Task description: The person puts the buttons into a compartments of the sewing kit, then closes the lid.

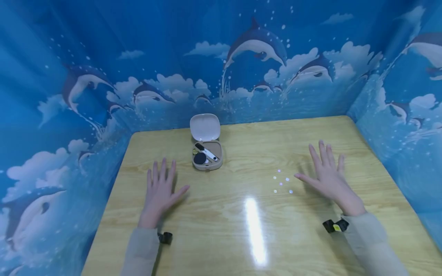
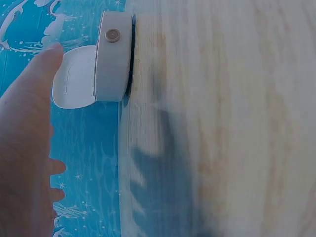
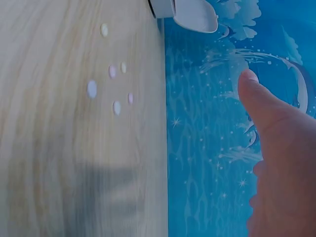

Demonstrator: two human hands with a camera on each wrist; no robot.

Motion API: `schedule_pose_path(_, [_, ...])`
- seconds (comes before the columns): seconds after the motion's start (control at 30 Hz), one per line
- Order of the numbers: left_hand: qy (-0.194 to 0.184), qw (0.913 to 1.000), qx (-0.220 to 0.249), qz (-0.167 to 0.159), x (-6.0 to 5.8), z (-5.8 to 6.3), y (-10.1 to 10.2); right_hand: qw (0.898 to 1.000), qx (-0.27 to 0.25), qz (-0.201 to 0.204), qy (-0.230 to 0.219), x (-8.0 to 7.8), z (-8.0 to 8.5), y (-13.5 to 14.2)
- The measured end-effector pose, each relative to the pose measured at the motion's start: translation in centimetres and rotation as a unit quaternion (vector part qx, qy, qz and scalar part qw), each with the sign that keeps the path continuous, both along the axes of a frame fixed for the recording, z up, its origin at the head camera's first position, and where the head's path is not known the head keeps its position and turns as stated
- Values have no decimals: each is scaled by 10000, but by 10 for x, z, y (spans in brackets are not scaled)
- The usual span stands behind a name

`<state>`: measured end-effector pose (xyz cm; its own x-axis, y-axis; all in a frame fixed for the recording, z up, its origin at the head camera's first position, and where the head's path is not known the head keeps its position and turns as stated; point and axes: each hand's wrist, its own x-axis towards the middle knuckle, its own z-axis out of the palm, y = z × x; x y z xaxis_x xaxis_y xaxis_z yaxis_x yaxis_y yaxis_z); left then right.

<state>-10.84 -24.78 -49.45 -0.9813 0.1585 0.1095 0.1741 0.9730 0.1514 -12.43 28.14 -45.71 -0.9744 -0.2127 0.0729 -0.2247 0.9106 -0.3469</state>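
My left hand (image 1: 160,193) is held over the left side of the table, its fingers straight and spread, with nothing in them. To its upper right stands a small beige case (image 1: 219,165) with its white lid (image 1: 205,127) raised. Inside lie a black-and-white tool (image 1: 209,152), a black round piece (image 1: 200,158) and something yellowish, too small to make out. My right hand (image 1: 329,178) hovers at the right, fingers and thumb spread, holding nothing. Left of its thumb lie several small pale discs (image 3: 92,89) in white, yellowish and lilac, apart from one another.
The wood-patterned table (image 1: 193,230) carries a bright light reflection near its middle. A blue curtain with dolphins (image 1: 255,50) hangs behind and along both sides. Each wrist wears a small black camera, such as the left one (image 1: 165,238).
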Motion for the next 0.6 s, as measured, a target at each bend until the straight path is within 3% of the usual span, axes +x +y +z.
schedule_pose_path(0.6, [171,9994,176,-254,-30,6,-4,9986,-459,238,71,-22,12,-33])
